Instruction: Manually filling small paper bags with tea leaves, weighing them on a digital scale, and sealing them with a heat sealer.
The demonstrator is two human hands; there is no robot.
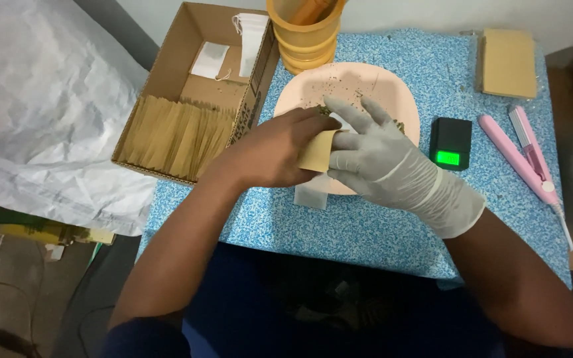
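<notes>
Your left hand (273,149) and gloved right hand (379,156) pinch a tan packet (318,150), half hiding the pink plate (392,93); left of it, a cardboard box (167,66).

Two hands met at the centre, fingers pinched together

The bare left hand (273,149) is reached in from the near left, forearm angled up and right, fingers curled and closed. The gloved right hand (382,159) is brought in from the near right, thumb and lower fingers pinched leftward, index and middle fingers raised and spread toward the far side.
</notes>
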